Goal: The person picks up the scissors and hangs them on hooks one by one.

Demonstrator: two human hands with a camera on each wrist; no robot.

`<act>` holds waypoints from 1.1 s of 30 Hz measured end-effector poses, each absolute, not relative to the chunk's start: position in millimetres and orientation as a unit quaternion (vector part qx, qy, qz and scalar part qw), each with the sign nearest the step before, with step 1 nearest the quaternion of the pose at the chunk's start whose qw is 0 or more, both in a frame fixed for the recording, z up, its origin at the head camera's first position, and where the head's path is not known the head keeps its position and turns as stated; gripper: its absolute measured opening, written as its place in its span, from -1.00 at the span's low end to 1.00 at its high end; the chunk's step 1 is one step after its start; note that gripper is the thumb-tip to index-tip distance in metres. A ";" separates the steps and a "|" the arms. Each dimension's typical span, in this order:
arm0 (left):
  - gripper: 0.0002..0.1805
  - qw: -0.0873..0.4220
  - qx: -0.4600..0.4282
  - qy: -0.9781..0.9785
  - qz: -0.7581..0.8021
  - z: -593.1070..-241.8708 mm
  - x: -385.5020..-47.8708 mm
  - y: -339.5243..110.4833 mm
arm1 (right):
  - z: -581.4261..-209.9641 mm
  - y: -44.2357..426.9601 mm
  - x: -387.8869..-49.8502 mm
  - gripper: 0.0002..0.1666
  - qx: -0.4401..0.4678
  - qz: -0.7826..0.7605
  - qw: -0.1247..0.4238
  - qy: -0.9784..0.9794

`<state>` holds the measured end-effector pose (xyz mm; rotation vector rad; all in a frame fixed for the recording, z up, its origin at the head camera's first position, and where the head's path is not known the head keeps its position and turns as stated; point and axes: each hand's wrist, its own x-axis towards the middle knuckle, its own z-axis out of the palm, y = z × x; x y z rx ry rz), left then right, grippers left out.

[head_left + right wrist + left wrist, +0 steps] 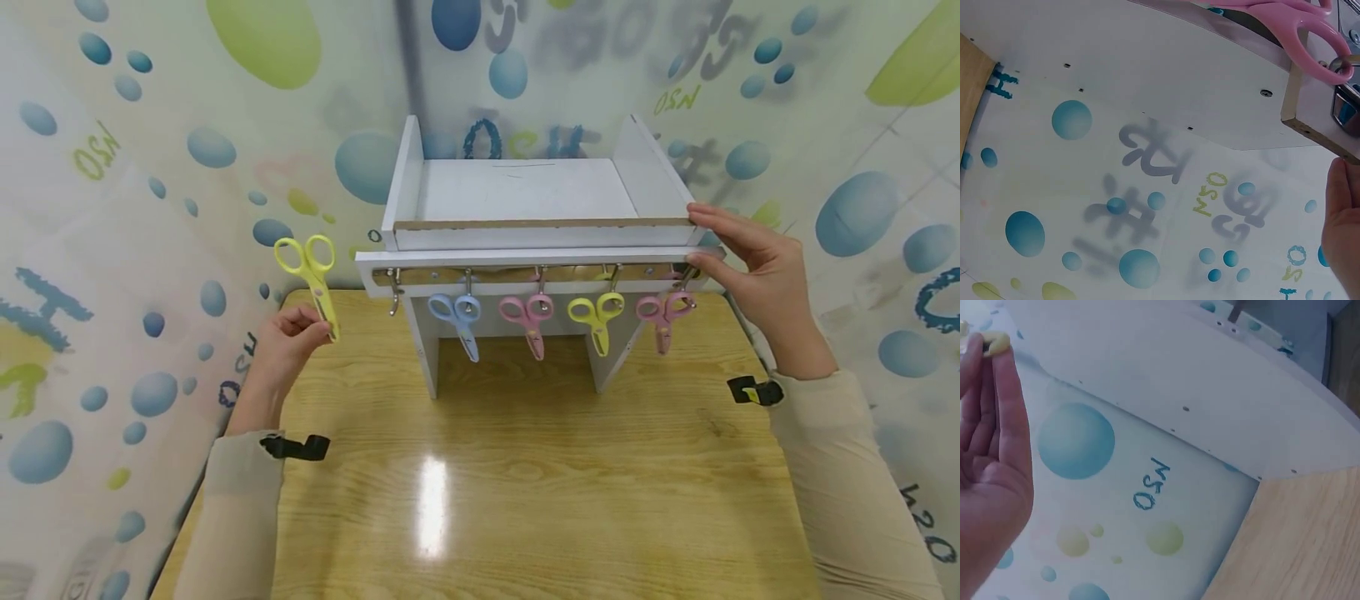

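Observation:
My left hand point(288, 346) pinches a pair of yellow scissors point(318, 279) by the blade end, handles upward. In the left wrist view only a small yellow part point(999, 344) shows at the fingertips. On the right, my right hand point(761, 267) holds the end of a white shelf unit point(525, 190), thumb by the hook rail and fingers above it. Blue scissors point(455, 321), pink scissors point(527, 321), yellow scissors point(596, 321) and another pink pair point(664, 317) hang from the hooks by a handle loop. The leftmost hook point(394, 292) carries nothing.
The shelf unit stands on a wooden table point(525, 483) near the back. White walls point(150, 275) printed with blue and green bubbles close in the left, back and right. Black straps point(296, 447) sit on both wrists.

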<state>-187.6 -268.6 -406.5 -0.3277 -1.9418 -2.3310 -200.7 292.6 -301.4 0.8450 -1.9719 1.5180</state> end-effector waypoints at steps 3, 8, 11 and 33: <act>-0.84 0.042 -0.188 -0.626 -0.756 -403.5 -181.7 -263.2 | -301.5 292.4 -200.9 -0.48 0.312 0.559 0.253 -0.726; -0.87 0.011 -0.261 -0.650 -0.713 -399.9 -173.7 -254.7 | -302.6 291.9 -201.6 -0.48 0.313 0.560 0.253 -0.724; -0.81 -0.013 -0.283 -0.668 -0.688 -400.5 -171.9 -251.0 | -303.4 291.5 -202.2 -0.48 0.313 0.561 0.255 -0.723; -0.78 -0.048 -0.266 -0.737 -0.619 -432.2 -190.7 -246.5 | -298.0 301.9 -219.1 -0.62 0.341 0.555 0.214 -0.728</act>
